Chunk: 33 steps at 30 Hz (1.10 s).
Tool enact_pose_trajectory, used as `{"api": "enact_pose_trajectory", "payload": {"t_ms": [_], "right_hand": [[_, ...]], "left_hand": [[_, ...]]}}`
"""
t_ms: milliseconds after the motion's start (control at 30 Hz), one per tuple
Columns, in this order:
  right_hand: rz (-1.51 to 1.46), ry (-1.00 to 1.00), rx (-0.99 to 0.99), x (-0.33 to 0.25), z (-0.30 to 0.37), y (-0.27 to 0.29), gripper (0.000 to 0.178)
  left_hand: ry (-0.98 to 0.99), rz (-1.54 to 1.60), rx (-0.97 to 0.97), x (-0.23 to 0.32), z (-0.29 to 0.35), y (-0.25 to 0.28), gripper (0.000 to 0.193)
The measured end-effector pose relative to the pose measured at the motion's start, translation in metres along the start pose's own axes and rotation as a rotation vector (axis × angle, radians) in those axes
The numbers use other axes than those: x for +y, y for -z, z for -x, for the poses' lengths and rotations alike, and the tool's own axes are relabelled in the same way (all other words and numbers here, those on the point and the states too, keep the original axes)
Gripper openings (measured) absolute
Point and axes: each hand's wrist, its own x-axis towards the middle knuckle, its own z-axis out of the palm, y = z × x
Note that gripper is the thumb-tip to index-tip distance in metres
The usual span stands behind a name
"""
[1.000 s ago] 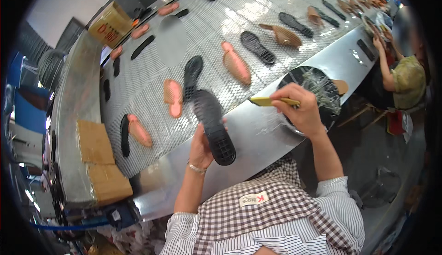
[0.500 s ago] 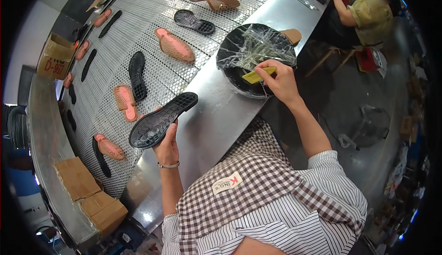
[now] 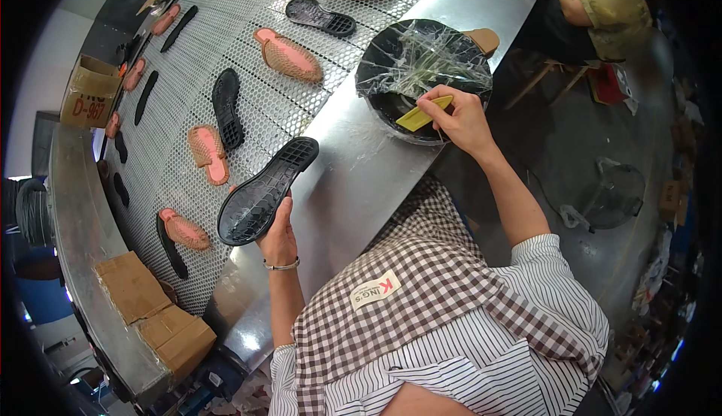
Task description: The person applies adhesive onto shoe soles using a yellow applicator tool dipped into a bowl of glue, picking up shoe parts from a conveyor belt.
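My left hand [image 3: 279,237] grips a black shoe sole [image 3: 259,194] from below, its hollow inner side facing up and its gridded heel end pointing away to the right. A wet-looking gloss covers the front of that sole. Between the thumb and fingers of my right hand [image 3: 460,121] is a flat yellow scraper [image 3: 423,114], tilted over the near rim of a round black bowl [image 3: 385,108]. Crumpled clear plastic film [image 3: 429,59] lines the bowl and spreads over it. The scraper's lower edge is at the film; whether it touches what lies inside I cannot tell.
Woven tan slippers with pink insoles [image 3: 289,57] and black soles [image 3: 227,108] lie on the perforated conveyor [image 3: 165,183]. A metal ledge [image 3: 338,168] runs along it. Cardboard boxes [image 3: 177,337] stand at the near left. A co-worker in yellow [image 3: 613,14] sits at the far right.
The scraper has turned more upright at the bowl in my right hand. My left hand has tilted the sole slightly. Conveyor and bowl appear shifted a little as the view moved.
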Motion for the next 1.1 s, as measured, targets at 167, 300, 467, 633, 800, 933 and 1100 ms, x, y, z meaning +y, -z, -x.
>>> {"api": "enact_pose_trajectory", "payload": {"t_ms": [167, 300, 467, 633, 800, 933, 1100], "right_hand": [[-0.361, -0.163, 0.014, -0.009, 0.001, -0.008, 0.018], [-0.558, -0.115, -0.025, -0.064, 0.021, -0.039, 0.016], [-0.699, -0.044, -0.012, -0.083, 0.021, -0.077, 0.014], [-0.741, -0.068, -0.059, -0.081, 0.016, -0.095, 0.014], [-0.744, -0.084, -0.089, -0.077, 0.015, -0.104, 0.014], [-0.746, -0.09, -0.122, -0.078, 0.016, -0.109, 0.015], [-0.753, -0.106, -0.166, -0.076, 0.021, -0.119, 0.015]], "left_hand": [[-0.072, -0.083, 0.003, -0.007, 0.008, 0.015, 0.073], [-0.248, -0.275, -0.01, -0.014, 0.022, 0.018, 0.073], [-0.141, -0.682, -0.153, -0.007, 0.034, 0.026, 0.077], [-0.306, -0.81, -0.18, 0.0, 0.037, 0.025, 0.064], [-0.298, -0.853, -0.18, -0.019, 0.036, 0.047, 0.071], [-0.323, -0.758, -0.145, -0.023, 0.034, 0.048, 0.082], [-0.366, -0.805, -0.161, -0.011, 0.029, 0.015, 0.095]]}}
